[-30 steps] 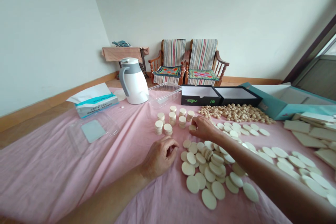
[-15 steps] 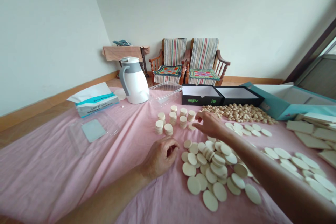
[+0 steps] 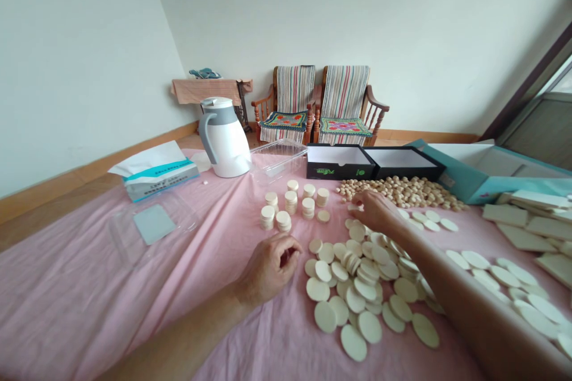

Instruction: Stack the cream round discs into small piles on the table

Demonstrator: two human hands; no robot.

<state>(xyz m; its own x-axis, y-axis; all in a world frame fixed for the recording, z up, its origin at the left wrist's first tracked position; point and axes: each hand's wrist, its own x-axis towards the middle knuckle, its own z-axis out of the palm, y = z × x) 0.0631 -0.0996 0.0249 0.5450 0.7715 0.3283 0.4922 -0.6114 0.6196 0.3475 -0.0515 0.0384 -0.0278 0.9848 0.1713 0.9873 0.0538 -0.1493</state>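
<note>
My left hand [image 3: 269, 266] rests on the pink cloth [image 3: 89, 286], fingers curled in loosely, beside a spread of cream round discs [image 3: 357, 286]; whether it holds anything is hidden. My right hand [image 3: 374, 210] reaches across the spread and lies palm down on discs at its far edge, near a heap of small wooden beads [image 3: 402, 190]; its fingertips are bent onto a disc. Several short stacks of discs [image 3: 290, 205] stand behind my left hand, with one single disc [image 3: 323, 215] lying flat at their right.
A white jug [image 3: 224, 138], a tissue pack [image 3: 154, 171], a clear plastic tray [image 3: 279, 156] and lid [image 3: 152, 223], two open black boxes [image 3: 373, 162], a teal box [image 3: 487, 172] and cream rectangular slabs [image 3: 531, 223] are on the table. Two chairs [image 3: 319, 104] stand behind.
My right hand left one disc beside the stacks and moved right toward the bead heap. My left hand stayed in place.
</note>
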